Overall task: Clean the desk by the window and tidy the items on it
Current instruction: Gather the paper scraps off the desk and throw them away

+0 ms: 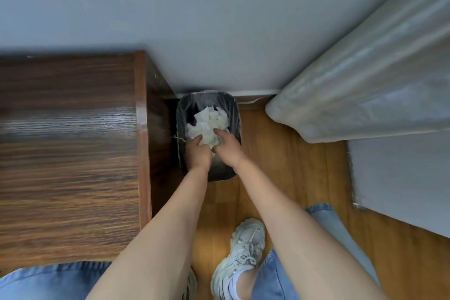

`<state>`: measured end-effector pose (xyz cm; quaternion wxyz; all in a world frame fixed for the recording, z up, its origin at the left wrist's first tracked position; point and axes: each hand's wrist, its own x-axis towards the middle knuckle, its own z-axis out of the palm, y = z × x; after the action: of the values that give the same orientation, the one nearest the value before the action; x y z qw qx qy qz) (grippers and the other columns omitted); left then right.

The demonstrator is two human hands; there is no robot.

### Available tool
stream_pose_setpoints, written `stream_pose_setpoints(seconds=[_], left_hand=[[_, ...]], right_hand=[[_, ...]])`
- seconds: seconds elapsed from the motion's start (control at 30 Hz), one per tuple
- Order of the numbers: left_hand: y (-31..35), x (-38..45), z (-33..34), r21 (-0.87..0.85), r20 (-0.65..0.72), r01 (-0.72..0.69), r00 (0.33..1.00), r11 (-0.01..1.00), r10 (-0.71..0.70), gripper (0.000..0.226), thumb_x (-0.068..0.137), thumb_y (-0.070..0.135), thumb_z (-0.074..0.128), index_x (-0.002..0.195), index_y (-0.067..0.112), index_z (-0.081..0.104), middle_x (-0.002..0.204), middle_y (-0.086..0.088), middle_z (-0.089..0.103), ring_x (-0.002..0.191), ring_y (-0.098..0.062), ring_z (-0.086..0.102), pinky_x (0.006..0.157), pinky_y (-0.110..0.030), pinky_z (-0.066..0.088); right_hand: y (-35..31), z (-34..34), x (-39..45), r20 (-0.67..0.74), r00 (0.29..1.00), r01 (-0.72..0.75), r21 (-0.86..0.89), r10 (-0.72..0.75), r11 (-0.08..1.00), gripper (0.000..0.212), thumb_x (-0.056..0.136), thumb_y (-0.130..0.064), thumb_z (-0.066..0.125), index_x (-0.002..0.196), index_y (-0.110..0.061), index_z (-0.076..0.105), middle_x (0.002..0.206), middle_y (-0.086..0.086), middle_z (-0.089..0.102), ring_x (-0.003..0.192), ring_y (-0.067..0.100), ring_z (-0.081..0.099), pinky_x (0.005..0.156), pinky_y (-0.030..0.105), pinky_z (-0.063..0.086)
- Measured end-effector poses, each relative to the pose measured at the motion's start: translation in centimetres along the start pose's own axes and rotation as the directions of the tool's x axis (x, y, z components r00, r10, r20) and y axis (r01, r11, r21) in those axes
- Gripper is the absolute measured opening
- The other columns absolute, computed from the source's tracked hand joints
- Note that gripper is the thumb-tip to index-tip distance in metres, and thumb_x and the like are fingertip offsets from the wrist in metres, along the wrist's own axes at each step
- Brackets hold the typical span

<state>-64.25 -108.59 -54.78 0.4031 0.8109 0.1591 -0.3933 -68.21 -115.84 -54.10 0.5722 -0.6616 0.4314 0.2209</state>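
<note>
Two hands down in lined bin (181, 114), desk (68, 143) close at nine o'clock, curtain (365, 85) at two. Left hand (198, 152) and right hand (227, 147) pinching crumpled tissues (207, 120) at twelve.

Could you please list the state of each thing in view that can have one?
Bin: upright, lined, partly filled.
Crumpled tissues: inside the bin, some under the hands.
Left hand: in the bin, pressing on the tissues.
Right hand: in the bin, fingers on the tissues.
Curtain: hanging to the floor.
</note>
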Motion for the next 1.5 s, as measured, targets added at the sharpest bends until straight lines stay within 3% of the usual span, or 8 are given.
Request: stream_pose_setpoints(seconds=[0.1,0.3,0.47,0.6,0.77,1.0,1.23,1.5], left_hand=[[0.2,-2.6,-1.5,0.169,0.051,-0.091,0.995,0.981,0.084,0.054,0.09,-0.004,0.041,0.14,0.015,0.046,0.153,-0.007,0.033,0.139,-0.027,0.033,0.113,-0.034,0.031],[3.8,-13.4,-6.3,0.406,0.21,-0.291,0.952,0.866,0.222,0.055,0.089,0.001,0.049,0.142,0.015,0.045,0.151,-0.011,0.038,0.138,-0.028,0.036,0.113,-0.039,0.033],[10.0,-25.3,-12.6,0.578,0.345,-0.46,0.886,0.674,0.309,0.06,0.085,0.005,0.05,0.144,0.015,0.04,0.15,-0.014,0.038,0.14,-0.029,0.031,0.114,-0.039,0.029],[14.1,-33.8,-18.4,0.743,0.329,-0.48,0.869,0.467,0.369,0.056,0.087,0.015,0.052,0.142,0.015,0.043,0.145,-0.015,0.043,0.135,-0.032,0.036,0.11,-0.04,0.028],[16.3,-40.5,-25.1,0.805,0.35,-0.477,0.862,0.353,0.368,0.055,0.092,0.025,0.049,0.145,0.02,0.035,0.151,-0.012,0.035,0.14,-0.032,0.027,0.116,-0.047,0.021],[13.5,-44.2,-36.8,0.818,0.439,-0.541,0.805,0.193,0.399,0.05,0.098,0.031,0.041,0.146,0.021,0.033,0.154,-0.01,0.029,0.141,-0.029,0.026,0.116,-0.042,0.022],[6.4,-42.3,-52.2,0.817,0.524,-0.573,0.78,0.056,0.343,0.051,0.094,0.038,0.046,0.141,0.02,0.039,0.138,-0.009,0.045,0.13,-0.029,0.039,0.105,-0.039,0.033],[1.3,-41.9,-65.3,0.802,0.553,-0.591,0.791,0.089,0.261,0.057,0.096,0.043,0.044,0.146,0.02,0.033,0.145,-0.009,0.042,0.133,-0.029,0.037,0.108,-0.04,0.035]], right_hand=[[-0.8,-0.5,-2.9,-0.003,1.0,0.024,-0.068,-0.024,0.997,0.061,0.092,0.003,0.048,0.148,-0.018,0.036,0.158,0.005,0.025,0.144,0.022,0.024,0.117,0.03,0.021],[-5.5,-3.8,-14.5,-0.012,0.999,0.049,-0.187,-0.052,0.981,0.052,0.095,-0.004,0.051,0.145,-0.012,0.04,0.151,0.007,0.039,0.138,0.022,0.036,0.11,0.024,0.024],[-11.4,-6.7,-26.5,-0.007,0.991,0.118,-0.415,-0.133,0.902,0.055,0.093,-0.007,0.053,0.145,-0.018,0.04,0.153,0.004,0.036,0.141,0.021,0.031,0.116,0.034,0.026],[-16.9,-8.5,-36.3,0.021,0.984,0.157,-0.55,-0.174,0.821,0.057,0.093,-0.014,0.057,0.146,-0.022,0.039,0.154,0.003,0.034,0.142,0.021,0.029,0.115,0.037,0.03],[-22.4,-7.2,-44.9,0.05,0.968,0.219,-0.65,-0.246,0.728,0.056,0.094,-0.023,0.059,0.146,-0.022,0.039,0.154,0.004,0.035,0.142,0.023,0.03,0.113,0.039,0.031],[-26.5,2.3,-51.7,0.077,0.971,0.214,-0.695,-0.226,0.686,0.059,0.093,-0.029,0.059,0.148,-0.024,0.037,0.155,0.005,0.033,0.143,0.025,0.028,0.114,0.042,0.029],[-29.0,17.6,-55.6,0.023,0.984,0.141,-0.717,-0.178,0.683,0.059,0.092,-0.032,0.057,0.147,-0.019,0.039,0.151,0.009,0.039,0.139,0.027,0.033,0.112,0.039,0.029],[-32.0,29.4,-58.0,0.027,0.976,0.154,-0.784,-0.215,0.601,0.056,0.094,-0.042,0.049,0.146,-0.022,0.038,0.15,0.005,0.038,0.141,0.026,0.026,0.116,0.045,0.017]])
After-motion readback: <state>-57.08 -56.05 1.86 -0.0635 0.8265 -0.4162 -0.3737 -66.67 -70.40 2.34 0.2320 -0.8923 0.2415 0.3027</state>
